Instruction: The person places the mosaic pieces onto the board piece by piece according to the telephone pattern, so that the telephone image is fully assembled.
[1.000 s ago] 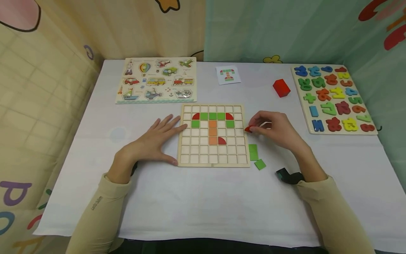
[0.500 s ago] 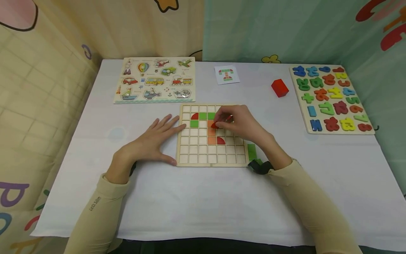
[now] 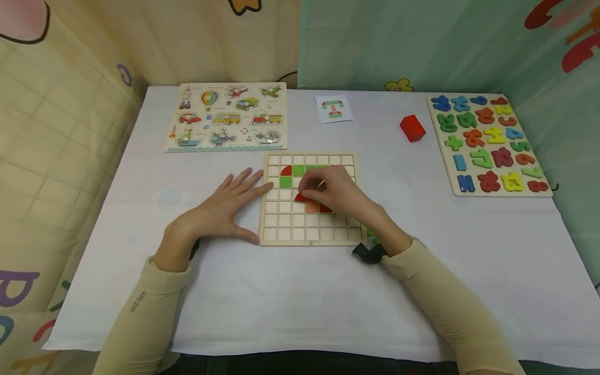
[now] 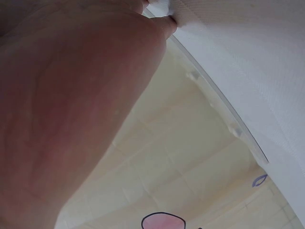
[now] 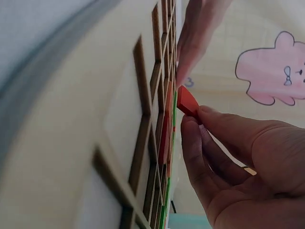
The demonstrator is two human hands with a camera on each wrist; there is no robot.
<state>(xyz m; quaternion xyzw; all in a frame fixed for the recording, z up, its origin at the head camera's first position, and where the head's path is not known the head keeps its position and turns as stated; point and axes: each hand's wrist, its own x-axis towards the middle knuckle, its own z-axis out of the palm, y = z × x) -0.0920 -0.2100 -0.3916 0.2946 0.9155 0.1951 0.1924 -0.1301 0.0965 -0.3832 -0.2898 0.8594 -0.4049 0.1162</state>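
Observation:
A wooden grid board [image 3: 286,243] lies on the white table, with red quarter-circle, green square and orange square tiles set in some cells. My right hand [image 3: 335,192] is over the board's middle and pinches a red quarter-circle tile [image 3: 301,197] between thumb and fingertips. In the right wrist view the tile [image 5: 188,101] is held just off the grid's surface. My left hand [image 3: 220,208] lies spread beside the board, its thumb and fingertips at the left edge. My right hand hides several cells and tiles.
Behind the board lie a vehicle puzzle [image 3: 227,117] and a small pattern card [image 3: 334,108]. A red block [image 3: 412,128] sits at the back right, beside a number puzzle [image 3: 489,146]. Green tiles [image 3: 370,233] by the board's right edge are partly hidden under my right wrist.
My right hand has carried the red quarter-circle tile from beside the board's right edge leftward to over its middle, lately also toward me. My left hand has stayed at the left edge.

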